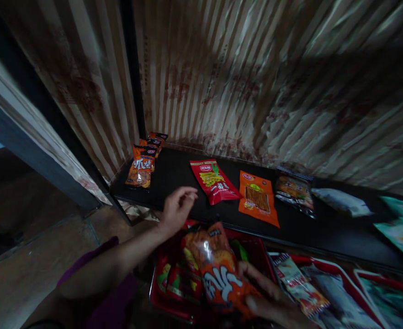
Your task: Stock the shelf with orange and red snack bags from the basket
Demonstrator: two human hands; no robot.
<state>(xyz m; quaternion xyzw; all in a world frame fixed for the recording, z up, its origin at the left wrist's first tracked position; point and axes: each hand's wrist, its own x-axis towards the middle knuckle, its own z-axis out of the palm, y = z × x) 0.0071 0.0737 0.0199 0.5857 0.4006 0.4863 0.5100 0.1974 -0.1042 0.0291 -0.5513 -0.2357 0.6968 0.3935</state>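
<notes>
My right hand [273,299] grips an orange snack packet [222,269] with white characters, held above a red basket [160,297] of snack packets. My left hand [178,208] hovers over the front edge of a black shelf [174,176], fingers loosely curled and apart, holding nothing. A stack of matching orange packets [141,169] lies at the shelf's left end. To the right of my left hand lie a red packet [214,181], an orange packet [258,198] and a dark packet [294,190].
Pale and green packets [398,226] lie at the shelf's right end. More red baskets [345,278] with packets stand at the lower right. A corrugated wall [256,82] rises behind the shelf. Bare floor [33,256] lies to the left.
</notes>
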